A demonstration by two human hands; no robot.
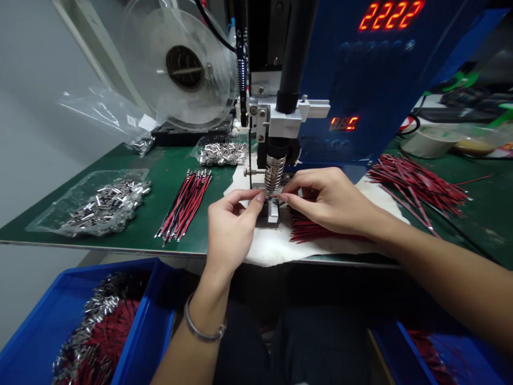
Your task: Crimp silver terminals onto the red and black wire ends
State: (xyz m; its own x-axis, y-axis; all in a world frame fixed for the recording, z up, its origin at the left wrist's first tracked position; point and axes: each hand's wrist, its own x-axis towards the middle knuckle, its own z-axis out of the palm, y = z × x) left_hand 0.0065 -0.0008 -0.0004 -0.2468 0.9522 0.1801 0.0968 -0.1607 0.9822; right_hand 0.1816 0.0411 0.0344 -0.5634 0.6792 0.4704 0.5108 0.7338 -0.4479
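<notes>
Head camera: left hand (232,227) and right hand (329,197), grips pinched, flank one partly hidden piece (274,197) near the bench's (138,160) front edge.

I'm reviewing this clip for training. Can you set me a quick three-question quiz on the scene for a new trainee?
1. Which wrist wears the metal bracelet?
A) right
B) left
C) both

2. True or false: the upper red display on the blue machine reads 2222.

3. Fill in: the fingers of the left hand and right hand are close together near the lower end of the machine's coiled metal ____.

Key: 1 B; 2 true; 3 spring.
</notes>
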